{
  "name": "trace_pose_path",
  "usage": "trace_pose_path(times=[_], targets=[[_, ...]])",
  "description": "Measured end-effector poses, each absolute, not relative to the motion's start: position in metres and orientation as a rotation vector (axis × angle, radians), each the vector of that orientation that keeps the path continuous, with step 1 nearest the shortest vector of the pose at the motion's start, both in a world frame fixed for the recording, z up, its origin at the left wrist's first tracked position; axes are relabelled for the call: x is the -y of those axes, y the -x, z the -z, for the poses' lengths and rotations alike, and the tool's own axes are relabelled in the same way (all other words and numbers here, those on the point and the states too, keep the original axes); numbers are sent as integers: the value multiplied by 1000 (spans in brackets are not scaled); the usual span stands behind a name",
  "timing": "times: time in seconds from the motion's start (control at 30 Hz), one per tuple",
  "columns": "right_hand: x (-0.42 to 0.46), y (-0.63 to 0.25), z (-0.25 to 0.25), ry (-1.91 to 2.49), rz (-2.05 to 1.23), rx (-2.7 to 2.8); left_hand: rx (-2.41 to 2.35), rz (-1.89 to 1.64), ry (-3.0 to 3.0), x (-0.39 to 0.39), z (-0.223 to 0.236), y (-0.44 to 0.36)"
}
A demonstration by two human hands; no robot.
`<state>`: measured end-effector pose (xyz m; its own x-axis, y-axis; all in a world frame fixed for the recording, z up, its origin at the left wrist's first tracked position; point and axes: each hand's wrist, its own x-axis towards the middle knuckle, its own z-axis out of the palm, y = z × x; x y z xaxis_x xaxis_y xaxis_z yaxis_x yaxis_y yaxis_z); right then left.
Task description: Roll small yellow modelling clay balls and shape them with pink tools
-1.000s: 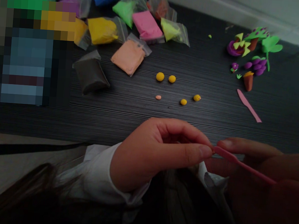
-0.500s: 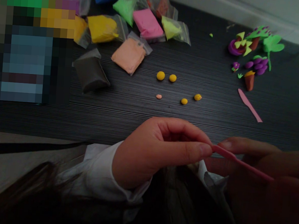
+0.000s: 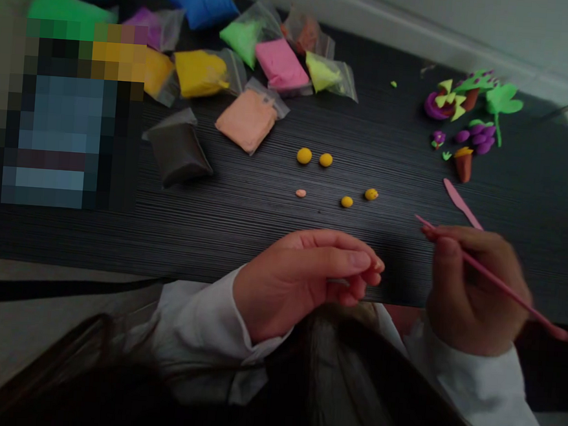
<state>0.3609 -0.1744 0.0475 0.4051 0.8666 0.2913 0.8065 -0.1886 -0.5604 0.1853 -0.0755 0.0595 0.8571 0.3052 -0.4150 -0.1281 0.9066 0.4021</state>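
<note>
My right hand (image 3: 478,285) grips a thin pink modelling tool (image 3: 498,281) like a pen, its pointed tip out to the left and its thicker end at the lower right. To the left, my left hand (image 3: 309,267) has its thumb pressed to the forefinger; whether anything small sits in that pinch I cannot make out. Beyond the hands lie two larger yellow clay balls (image 3: 304,156) and two smaller ones, of which the right-hand one (image 3: 371,194) bears small marks. A tiny peach clay bit (image 3: 300,193) rests left of them.
Bags of coloured clay, among them a peach bag (image 3: 246,119), a black bag (image 3: 178,154) and a pink bag (image 3: 282,65), lie at the back left. Finished clay pieces such as purple grapes (image 3: 478,137) stand back right, above a pink plastic knife (image 3: 462,203).
My left hand has let go of the tool's end. My right hand has moved up over the table, turning the tool so its point faces left. The view has shifted slightly.
</note>
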Motion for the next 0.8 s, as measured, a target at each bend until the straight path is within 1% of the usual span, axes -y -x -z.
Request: trace_pose_path(times=[0.03,0.07,0.13,0.27,0.57,0.8], targets=[[172,-368,-41,1971,46,1497,-475,-233,-343,75,-57,-186],[170,-375,-34,1940,122,1590,-459,-236,-321,75,-55,-187],[168,-387,-23,1946,179,1650,-442,-247,-296,75,-51,-188],[167,-398,-13,2032,192,1712,-456,-257,-269,77,-48,-190],[162,-405,-14,2163,296,1949,-399,-288,-226,77,-49,-189],[162,-405,-17,2149,222,1953,-382,-278,-211,78,-49,-189]])
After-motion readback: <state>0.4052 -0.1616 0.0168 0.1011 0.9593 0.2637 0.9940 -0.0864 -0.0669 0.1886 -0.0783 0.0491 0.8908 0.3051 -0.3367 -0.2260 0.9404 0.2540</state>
